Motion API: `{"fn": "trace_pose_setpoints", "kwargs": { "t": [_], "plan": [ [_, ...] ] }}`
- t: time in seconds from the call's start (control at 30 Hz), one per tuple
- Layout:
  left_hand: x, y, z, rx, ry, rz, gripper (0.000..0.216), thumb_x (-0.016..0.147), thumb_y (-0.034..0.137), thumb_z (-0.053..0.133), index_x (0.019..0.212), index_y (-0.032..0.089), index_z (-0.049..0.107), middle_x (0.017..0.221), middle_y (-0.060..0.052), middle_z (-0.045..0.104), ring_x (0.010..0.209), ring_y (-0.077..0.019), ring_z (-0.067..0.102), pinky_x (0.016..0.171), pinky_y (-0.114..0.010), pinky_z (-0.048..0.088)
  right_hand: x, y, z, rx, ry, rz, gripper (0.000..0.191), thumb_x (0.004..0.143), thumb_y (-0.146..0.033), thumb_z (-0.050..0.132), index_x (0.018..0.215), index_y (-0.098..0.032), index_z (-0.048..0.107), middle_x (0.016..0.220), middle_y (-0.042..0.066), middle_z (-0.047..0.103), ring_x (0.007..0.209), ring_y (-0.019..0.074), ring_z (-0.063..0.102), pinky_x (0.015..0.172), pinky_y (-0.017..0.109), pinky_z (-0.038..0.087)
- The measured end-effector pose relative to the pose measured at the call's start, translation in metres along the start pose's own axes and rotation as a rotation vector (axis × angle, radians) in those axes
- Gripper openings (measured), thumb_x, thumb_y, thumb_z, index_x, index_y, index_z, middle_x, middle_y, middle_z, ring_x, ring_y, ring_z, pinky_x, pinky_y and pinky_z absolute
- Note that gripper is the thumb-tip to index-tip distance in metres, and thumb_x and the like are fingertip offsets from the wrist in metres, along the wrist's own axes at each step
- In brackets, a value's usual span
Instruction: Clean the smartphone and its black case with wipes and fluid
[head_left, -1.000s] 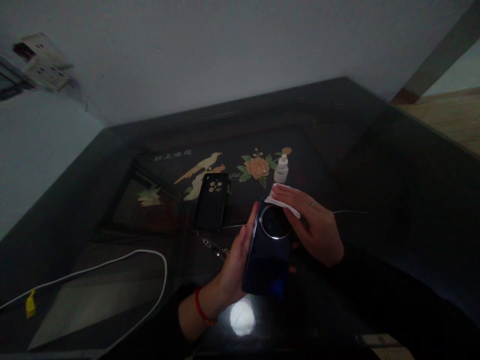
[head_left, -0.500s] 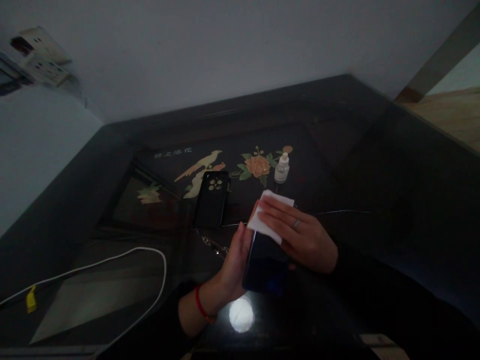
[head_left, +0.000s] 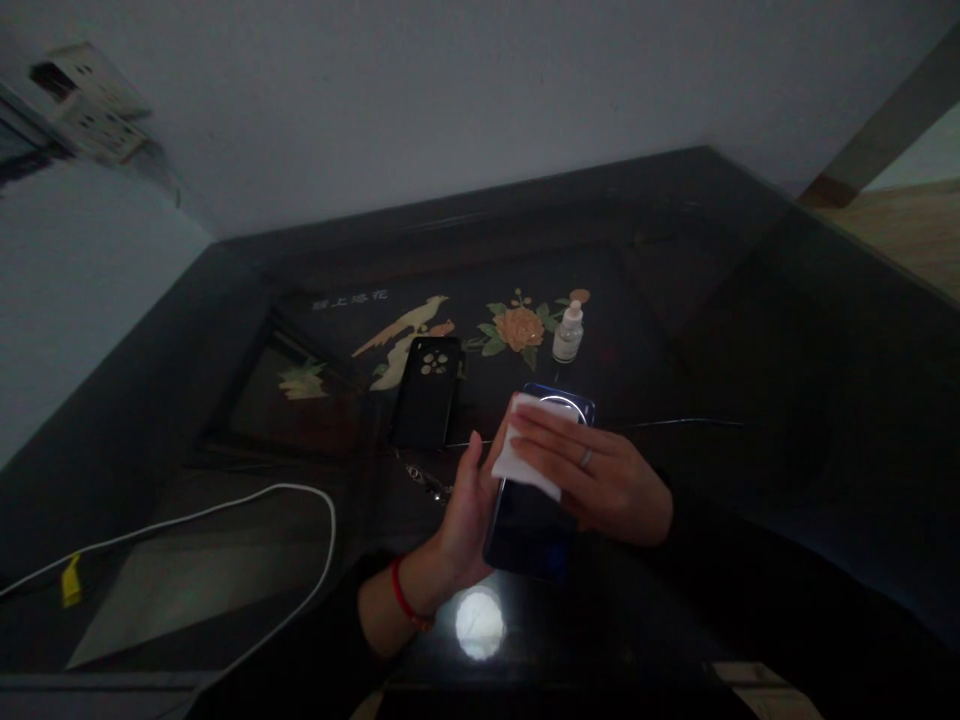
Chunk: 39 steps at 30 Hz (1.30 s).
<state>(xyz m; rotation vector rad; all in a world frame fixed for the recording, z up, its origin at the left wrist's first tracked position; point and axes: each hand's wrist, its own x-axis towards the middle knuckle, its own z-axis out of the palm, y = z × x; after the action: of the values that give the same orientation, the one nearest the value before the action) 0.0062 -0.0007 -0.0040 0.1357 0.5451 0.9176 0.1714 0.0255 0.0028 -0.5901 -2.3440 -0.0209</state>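
A dark blue phone (head_left: 529, 530) lies tilted in my left hand (head_left: 465, 525), back side up, with a bright ring of its camera showing near the top. My left fingers pass under it and the thumb stands along its left edge. My right hand (head_left: 611, 485), with a ring on one finger, presses a folded white wipe (head_left: 525, 468) flat against the phone's upper back. Beyond my hands, a black phone case (head_left: 426, 400) rests on the dark table, a beaded strap (head_left: 426, 483) trailing from its lower end. A small dropper-like bottle (head_left: 568, 335) stands upright behind the phone.
A white cable (head_left: 281, 488) with a yellow tag (head_left: 71, 582) curves over the left of the table (head_left: 675, 260). The tabletop bears a bird and flower picture. Power sockets (head_left: 101, 125) sit on the wall at upper left.
My right hand has slid the wipe a little down the phone, so its upper edge and camera ring now show. The camera view has shifted slightly.
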Motion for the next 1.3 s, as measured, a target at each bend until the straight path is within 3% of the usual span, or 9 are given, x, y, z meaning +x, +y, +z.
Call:
{"fn": "trace_pose_setpoints", "kwargs": {
  "t": [0.1, 0.3, 0.5, 0.7, 0.87, 0.97, 1.1, 1.3],
  "plan": [
    [-0.001, 0.0, 0.0, 0.023, -0.019, -0.01, 0.056, 0.093, 0.055, 0.039, 0.144, 0.033, 0.039, 0.124, -0.003, 0.063, 0.097, -0.0177, 0.063, 0.09, -0.031, 0.047, 0.001, 0.002, -0.002, -0.035, 0.05, 0.045, 0.03, 0.094, -0.01, 0.044, 0.118, 0.0, 0.059, 0.123, 0.025, 0.062, 0.135, 0.0266, 0.042, 0.104, 0.043, 0.049],
    [-0.003, 0.005, 0.003, 0.035, 0.015, 0.002, 0.055, 0.095, 0.055, 0.031, 0.148, 0.039, 0.029, 0.139, -0.003, 0.054, 0.112, -0.0184, 0.06, 0.098, -0.032, 0.043, -0.001, -0.011, 0.001, 0.04, -0.061, -0.158, 0.03, 0.097, -0.016, 0.04, 0.106, -0.001, 0.064, 0.119, 0.019, 0.067, 0.123, 0.0261, 0.056, 0.089, 0.034, 0.058],
    [-0.004, 0.02, 0.008, 0.06, 0.076, 0.081, 0.054, 0.097, 0.052, 0.022, 0.149, 0.043, 0.017, 0.15, -0.001, 0.042, 0.13, -0.0263, 0.048, 0.106, -0.049, 0.035, -0.013, 0.015, -0.015, 0.033, 0.02, -0.09, 0.027, 0.094, -0.021, 0.047, 0.106, -0.003, 0.063, 0.114, 0.021, 0.068, 0.122, 0.0269, 0.056, 0.088, 0.037, 0.059],
    [-0.004, 0.019, 0.007, 0.075, -0.117, -0.064, 0.054, 0.094, 0.059, 0.019, 0.146, 0.053, 0.004, 0.144, -0.005, 0.049, 0.116, -0.0349, 0.059, 0.089, -0.058, 0.044, -0.013, 0.033, -0.023, -0.02, 0.145, 0.175, 0.036, 0.087, -0.005, 0.052, 0.122, -0.01, 0.059, 0.122, 0.018, 0.065, 0.125, 0.024, 0.055, 0.102, 0.042, 0.051],
    [-0.01, 0.008, 0.008, 0.1, -0.307, -0.13, 0.053, 0.093, 0.061, 0.013, 0.146, 0.053, 0.008, 0.144, -0.006, 0.049, 0.115, -0.0372, 0.059, 0.083, -0.054, 0.046, -0.011, 0.024, -0.029, 0.077, 0.163, 0.193, 0.044, 0.091, -0.009, 0.048, 0.136, -0.013, 0.049, 0.131, 0.016, 0.06, 0.129, 0.0253, 0.051, 0.104, 0.045, 0.049],
    [-0.013, 0.006, 0.009, 0.128, -0.347, -0.142, 0.055, 0.093, 0.062, 0.015, 0.146, 0.052, 0.006, 0.141, -0.008, 0.052, 0.114, -0.0357, 0.06, 0.083, -0.052, 0.046, -0.011, 0.02, -0.036, 0.107, 0.179, 0.178, 0.05, 0.092, -0.01, 0.047, 0.141, -0.017, 0.043, 0.132, 0.013, 0.06, 0.128, 0.0265, 0.051, 0.102, 0.045, 0.05],
    [-0.015, 0.007, 0.009, 0.126, -0.356, -0.133, 0.06, 0.092, 0.063, 0.024, 0.146, 0.052, 0.001, 0.142, -0.008, 0.05, 0.113, -0.0362, 0.061, 0.083, -0.05, 0.047, -0.013, 0.02, -0.043, 0.131, 0.258, 0.264, 0.048, 0.093, -0.01, 0.044, 0.139, -0.021, 0.047, 0.132, 0.011, 0.06, 0.125, 0.0264, 0.054, 0.102, 0.045, 0.05],
    [-0.016, 0.009, 0.008, 0.098, -0.355, -0.138, 0.065, 0.091, 0.063, 0.028, 0.146, 0.051, -0.006, 0.141, -0.009, 0.051, 0.113, -0.0366, 0.061, 0.084, -0.051, 0.047, -0.013, 0.02, -0.043, 0.179, 0.256, 0.294, 0.044, 0.095, -0.012, 0.041, 0.137, -0.022, 0.049, 0.132, 0.009, 0.06, 0.124, 0.0254, 0.055, 0.102, 0.044, 0.05]
  ]
}}
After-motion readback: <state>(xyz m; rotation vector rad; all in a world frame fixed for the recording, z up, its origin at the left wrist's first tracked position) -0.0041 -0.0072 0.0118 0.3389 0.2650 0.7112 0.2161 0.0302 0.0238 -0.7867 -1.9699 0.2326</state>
